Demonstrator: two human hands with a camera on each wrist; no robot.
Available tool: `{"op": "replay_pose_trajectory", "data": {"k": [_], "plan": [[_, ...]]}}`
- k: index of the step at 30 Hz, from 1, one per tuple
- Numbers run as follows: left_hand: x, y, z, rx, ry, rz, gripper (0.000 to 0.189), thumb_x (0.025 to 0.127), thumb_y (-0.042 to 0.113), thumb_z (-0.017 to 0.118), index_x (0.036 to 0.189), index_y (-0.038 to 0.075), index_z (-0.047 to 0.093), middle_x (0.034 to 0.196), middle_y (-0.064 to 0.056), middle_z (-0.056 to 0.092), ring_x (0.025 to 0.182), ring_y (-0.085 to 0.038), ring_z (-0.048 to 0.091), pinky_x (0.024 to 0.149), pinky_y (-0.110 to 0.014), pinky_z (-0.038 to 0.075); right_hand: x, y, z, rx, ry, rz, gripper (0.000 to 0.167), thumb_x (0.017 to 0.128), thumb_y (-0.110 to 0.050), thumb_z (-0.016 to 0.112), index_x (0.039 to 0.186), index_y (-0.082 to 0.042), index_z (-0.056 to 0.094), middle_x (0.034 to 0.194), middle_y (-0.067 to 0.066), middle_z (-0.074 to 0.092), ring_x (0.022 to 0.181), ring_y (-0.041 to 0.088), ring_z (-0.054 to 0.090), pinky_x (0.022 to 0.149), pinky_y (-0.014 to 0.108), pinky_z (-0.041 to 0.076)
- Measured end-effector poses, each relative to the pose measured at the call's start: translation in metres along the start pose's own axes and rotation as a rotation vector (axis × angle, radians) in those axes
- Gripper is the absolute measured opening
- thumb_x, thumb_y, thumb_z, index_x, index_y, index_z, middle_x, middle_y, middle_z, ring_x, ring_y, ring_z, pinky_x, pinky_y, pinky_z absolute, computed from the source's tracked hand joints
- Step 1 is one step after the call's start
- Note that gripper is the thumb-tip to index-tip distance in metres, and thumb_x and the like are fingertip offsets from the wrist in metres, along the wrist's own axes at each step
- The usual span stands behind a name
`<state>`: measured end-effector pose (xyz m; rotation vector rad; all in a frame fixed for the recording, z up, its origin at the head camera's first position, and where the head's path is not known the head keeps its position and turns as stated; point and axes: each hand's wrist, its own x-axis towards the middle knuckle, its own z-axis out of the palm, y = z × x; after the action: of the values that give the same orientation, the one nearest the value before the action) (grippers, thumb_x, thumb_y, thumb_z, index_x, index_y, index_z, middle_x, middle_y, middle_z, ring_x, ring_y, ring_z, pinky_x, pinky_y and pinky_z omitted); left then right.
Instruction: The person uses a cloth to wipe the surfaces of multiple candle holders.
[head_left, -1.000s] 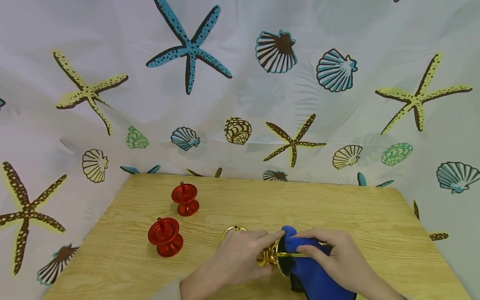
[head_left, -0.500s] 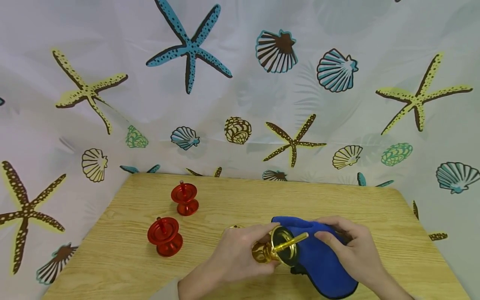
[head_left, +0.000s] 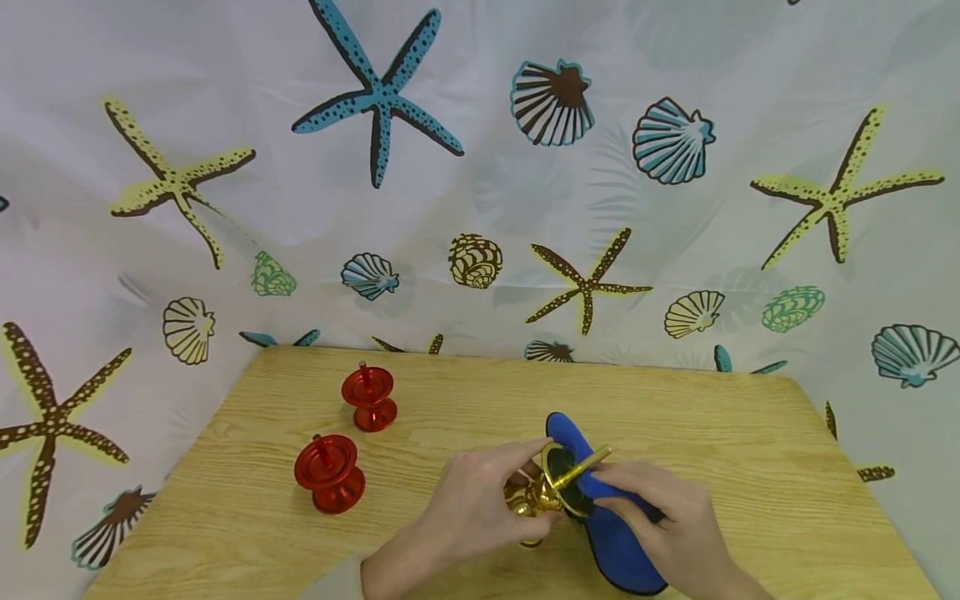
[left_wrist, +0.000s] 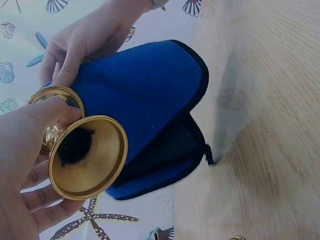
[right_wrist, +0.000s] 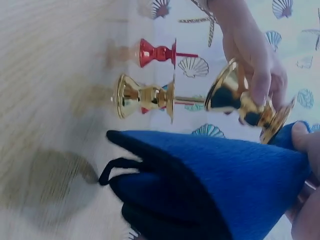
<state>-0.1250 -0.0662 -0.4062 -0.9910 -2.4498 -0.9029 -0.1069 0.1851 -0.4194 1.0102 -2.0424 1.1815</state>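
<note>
My left hand (head_left: 536, 477) grips a gold candlestick (head_left: 553, 487) by its stem, tilted, spike pointing up and right, just above the table. Its hollow base (left_wrist: 87, 157) faces the left wrist camera. My right hand (head_left: 617, 493) pinches a blue padded cloth (head_left: 618, 542) and holds its top edge against the candlestick's dish. The cloth (left_wrist: 145, 100) hangs folded, with a small black loop at its edge. In the right wrist view the held candlestick (right_wrist: 240, 100) sits above the blue cloth (right_wrist: 215, 185), with the left hand's fingers (right_wrist: 255, 55) round it.
Two red candlesticks (head_left: 369, 398) (head_left: 328, 472) stand upright on the left of the wooden table (head_left: 675, 417). A second gold candlestick (right_wrist: 142, 96) stands on the table near the cloth, hidden behind my left hand in the head view. A sea-life curtain surrounds the table.
The left hand has lifted and tilted the gold candlestick. The right hand has drawn the blue cloth down and nearer, its top edge now against the dish.
</note>
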Motion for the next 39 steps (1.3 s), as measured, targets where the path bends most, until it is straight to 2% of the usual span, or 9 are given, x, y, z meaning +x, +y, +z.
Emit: {"op": "replay_pose_trajectory", "data": {"k": [3, 5, 9, 13, 19, 23, 26, 31, 39], "plan": [[0.0, -0.001, 0.001, 0.062, 0.016, 0.026, 0.066, 0.071, 0.031, 0.094, 0.13, 0.01, 0.073, 0.096, 0.005, 0.082, 0.078, -0.002, 0.075, 0.065, -0.01, 0.053, 0.0, -0.006, 0.003, -0.085, -0.009, -0.035, 0.024, 0.101, -0.025, 0.067, 0.114, -0.009, 0.079, 0.099, 0.01, 0.081, 0.09, 0.014, 0.078, 0.084, 0.013, 0.058], [-0.001, -0.001, 0.002, 0.123, 0.019, 0.041, 0.067, 0.071, 0.034, 0.095, 0.13, 0.009, 0.073, 0.095, 0.005, 0.082, 0.078, -0.002, 0.075, 0.065, -0.012, 0.054, 0.001, -0.01, 0.004, -0.116, -0.016, -0.048, 0.029, 0.103, -0.031, 0.064, 0.112, -0.009, 0.08, 0.097, 0.008, 0.081, 0.085, 0.017, 0.078, 0.082, 0.012, 0.058], [-0.002, -0.001, 0.005, 0.253, 0.017, 0.079, 0.069, 0.072, 0.04, 0.095, 0.131, 0.011, 0.073, 0.091, 0.007, 0.08, 0.073, -0.002, 0.073, 0.058, -0.013, 0.051, 0.004, -0.02, 0.004, -0.144, -0.025, -0.025, 0.017, 0.092, -0.016, 0.081, 0.109, -0.011, 0.081, 0.094, 0.005, 0.082, 0.082, 0.016, 0.078, 0.08, 0.011, 0.058], [-0.003, 0.0, 0.007, 0.38, 0.033, 0.13, 0.07, 0.072, 0.045, 0.095, 0.131, 0.014, 0.073, 0.088, 0.009, 0.077, 0.067, -0.002, 0.069, 0.051, -0.012, 0.043, 0.009, -0.031, 0.006, -0.174, -0.046, 0.117, 0.034, 0.077, 0.002, 0.088, 0.106, -0.015, 0.082, 0.095, 0.0, 0.083, 0.084, 0.009, 0.079, 0.078, 0.009, 0.057], [-0.003, 0.001, 0.009, 0.551, 0.063, 0.218, 0.075, 0.069, 0.052, 0.095, 0.13, 0.014, 0.074, 0.094, 0.007, 0.078, 0.074, -0.006, 0.072, 0.057, -0.019, 0.056, 0.021, -0.042, 0.008, -0.201, -0.082, 0.397, 0.022, 0.085, -0.01, 0.086, 0.106, -0.018, 0.084, 0.098, -0.004, 0.084, 0.087, 0.006, 0.079, 0.069, 0.015, 0.059], [-0.002, 0.002, 0.011, 0.56, 0.067, 0.235, 0.075, 0.069, 0.052, 0.096, 0.129, 0.013, 0.074, 0.093, 0.006, 0.078, 0.073, -0.006, 0.072, 0.059, -0.02, 0.058, 0.026, -0.044, 0.008, -0.187, -0.097, 0.47, 0.02, 0.087, -0.014, 0.085, 0.107, -0.019, 0.084, 0.101, -0.004, 0.084, 0.089, 0.009, 0.08, 0.069, 0.018, 0.059], [-0.003, 0.001, 0.01, 0.539, 0.057, 0.209, 0.074, 0.069, 0.051, 0.096, 0.13, 0.014, 0.074, 0.094, 0.006, 0.078, 0.074, -0.007, 0.073, 0.058, -0.02, 0.057, 0.025, -0.043, 0.007, -0.165, -0.136, 0.426, 0.021, 0.09, -0.013, 0.082, 0.11, -0.018, 0.083, 0.102, -0.004, 0.083, 0.089, 0.008, 0.079, 0.072, 0.02, 0.061], [-0.006, -0.003, 0.009, 0.48, 0.045, 0.138, 0.074, 0.069, 0.048, 0.096, 0.131, 0.015, 0.074, 0.094, 0.007, 0.079, 0.075, -0.007, 0.073, 0.055, -0.018, 0.053, 0.018, -0.04, 0.005, -0.133, -0.199, 0.269, 0.033, 0.089, -0.006, 0.081, 0.12, -0.017, 0.079, 0.107, -0.003, 0.081, 0.092, 0.007, 0.077, 0.077, 0.02, 0.062], [-0.005, -0.004, 0.01, 0.251, 0.086, 0.08, 0.072, 0.067, 0.041, 0.098, 0.128, 0.009, 0.076, 0.086, 0.007, 0.079, 0.07, -0.003, 0.072, 0.059, -0.013, 0.052, 0.002, -0.025, 0.005, -0.175, -0.065, 0.099, 0.053, 0.07, 0.011, 0.088, 0.115, -0.016, 0.079, 0.104, -0.001, 0.079, 0.091, 0.014, 0.078, 0.084, 0.008, 0.055]]}}
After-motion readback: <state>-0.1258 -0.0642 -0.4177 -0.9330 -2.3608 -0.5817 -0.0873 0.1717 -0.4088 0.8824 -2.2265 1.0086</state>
